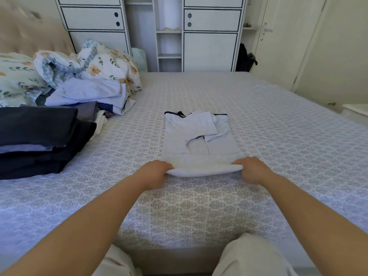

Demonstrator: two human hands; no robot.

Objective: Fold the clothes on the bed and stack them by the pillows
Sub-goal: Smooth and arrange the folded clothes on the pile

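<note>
Both hands, left point(157, 173) and right point(253, 169), pinch the near, rolled-over hem of a pale shirt point(199, 140) lying flat mid-bed point(278, 136). Farther left, folded dark clothes point(39, 136) sit stacked near the floral pillows point(18, 76).

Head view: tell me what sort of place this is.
Most likely a home bedroom: a bed with a grey patterned sheet, floral pillows against a padded beige headboard, and a white wardrobe with dark-trimmed doors behind.
</note>
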